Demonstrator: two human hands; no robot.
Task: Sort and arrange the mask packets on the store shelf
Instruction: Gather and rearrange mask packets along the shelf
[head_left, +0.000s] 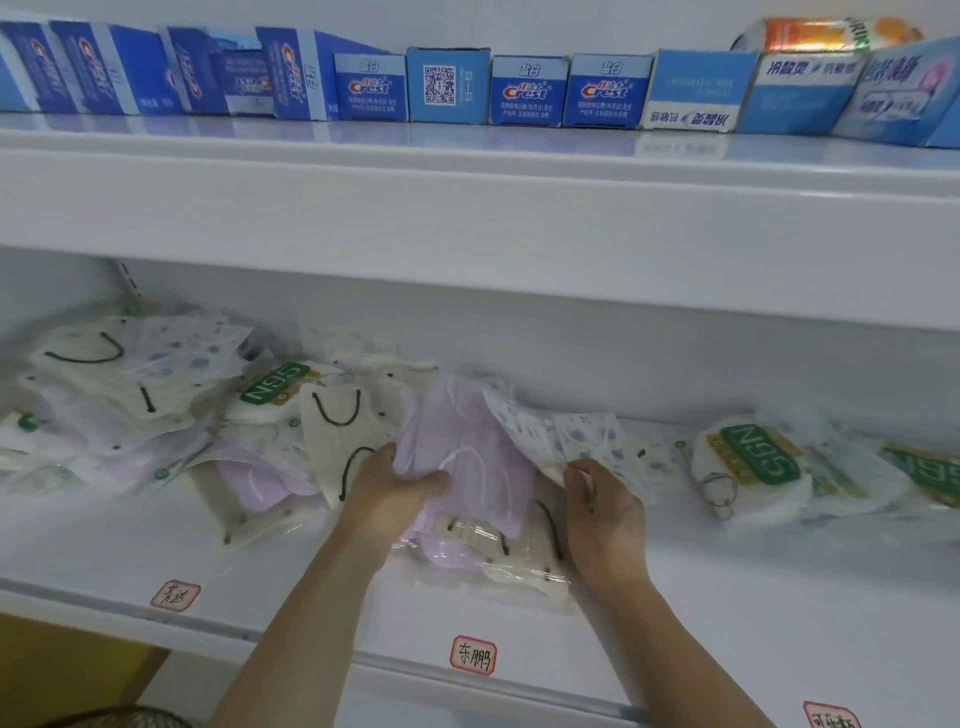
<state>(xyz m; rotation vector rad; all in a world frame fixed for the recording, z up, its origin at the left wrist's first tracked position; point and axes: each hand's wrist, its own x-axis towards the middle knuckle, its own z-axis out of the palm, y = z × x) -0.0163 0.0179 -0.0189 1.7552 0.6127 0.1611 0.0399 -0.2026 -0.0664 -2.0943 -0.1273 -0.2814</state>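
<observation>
The left hand (395, 480) grips a lilac packet (462, 447) mid-shelf (311, 582), while the right hand (597, 499) pinches a dotted packet (566, 441) just beside it. To sort cleanly, each should probably be lifted free of the beige packets (498, 545) underneath and laid with its own kind.

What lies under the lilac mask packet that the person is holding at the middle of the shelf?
Under the lilac mask packet lie a second lilac packet and cream packets with dark ear loops, resting on the shelf. Whatever is directly beneath its middle is covered.
</observation>
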